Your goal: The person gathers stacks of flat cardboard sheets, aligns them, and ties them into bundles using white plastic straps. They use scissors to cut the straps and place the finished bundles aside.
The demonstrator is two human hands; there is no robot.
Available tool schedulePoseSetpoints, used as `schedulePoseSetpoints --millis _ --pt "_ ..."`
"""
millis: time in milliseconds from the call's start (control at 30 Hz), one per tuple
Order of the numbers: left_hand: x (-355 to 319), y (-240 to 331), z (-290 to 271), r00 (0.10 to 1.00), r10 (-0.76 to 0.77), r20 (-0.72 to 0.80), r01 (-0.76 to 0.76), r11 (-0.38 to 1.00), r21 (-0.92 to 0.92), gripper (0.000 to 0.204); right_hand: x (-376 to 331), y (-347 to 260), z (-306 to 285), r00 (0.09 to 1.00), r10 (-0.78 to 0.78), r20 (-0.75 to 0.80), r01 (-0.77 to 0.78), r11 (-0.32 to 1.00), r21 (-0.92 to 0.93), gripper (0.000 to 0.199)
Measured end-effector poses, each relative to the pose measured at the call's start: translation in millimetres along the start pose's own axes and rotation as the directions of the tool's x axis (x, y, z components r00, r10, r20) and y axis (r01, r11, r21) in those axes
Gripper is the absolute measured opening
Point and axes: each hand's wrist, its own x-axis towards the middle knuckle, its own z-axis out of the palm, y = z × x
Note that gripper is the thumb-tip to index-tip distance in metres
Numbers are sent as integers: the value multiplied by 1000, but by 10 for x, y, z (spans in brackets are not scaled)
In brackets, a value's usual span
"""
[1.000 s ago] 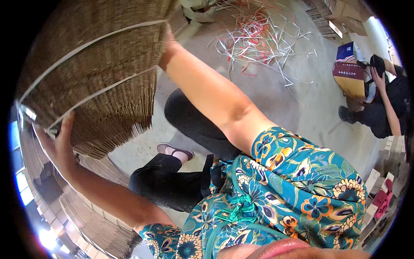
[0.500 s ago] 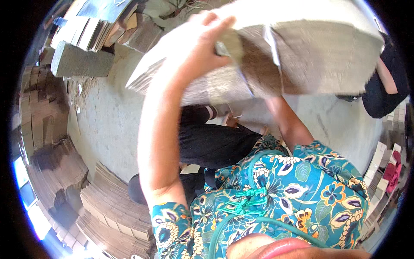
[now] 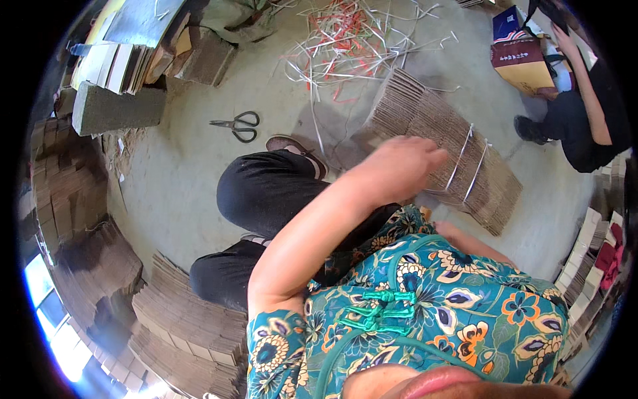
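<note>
A bundle of flat brown cardboard pieces [image 3: 492, 193] rests slantwise on the floor in front of me. Two white straps [image 3: 468, 166] run around its right-hand part. My left hand [image 3: 412, 163] is over the bundle, left of the straps, with its fingers curled and pressed together; the fingertips are hidden, so what they hold, if anything, does not show. Only part of my right forearm [image 3: 475, 245] appears, below the bundle's near edge, and the hand itself is out of sight.
Black-handled scissors [image 3: 238, 126] lie on the floor left of my shoe. Beyond is a tangle of white and red strips [image 3: 352, 40]. Cardboard stacks [image 3: 186, 326] line the left. Another person's arm [image 3: 588, 93] is at far right beside a printed box [image 3: 522, 63].
The cardboard bundle, raised and blurred before, is down on the floor, turned and farther right. My left hand has moved right and down. Scissors and strips have come into sight.
</note>
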Motion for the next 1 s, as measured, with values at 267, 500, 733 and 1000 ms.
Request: schedulePoseSetpoints --millis 267,500,733,1000 --pt "-1616 189 -883 606 -419 -676 495 864 -92 32 -392 -3278 -272 801 -597 -34 493 692 -527 14" --pt "-2611 211 -668 -116 -611 -783 305 728 -614 21 1229 -4530 -584 641 -729 -242 172 443 -880 31" --pt "-3112 52 648 -221 -900 -375 349 286 -893 26 1764 -4527 -129 539 -707 -458 -45 519 -853 52" --pt "-2484 334 1367 434 -679 592 870 144 -472 34 1760 -4331 -387 608 -714 -348 -70 388 -919 26"
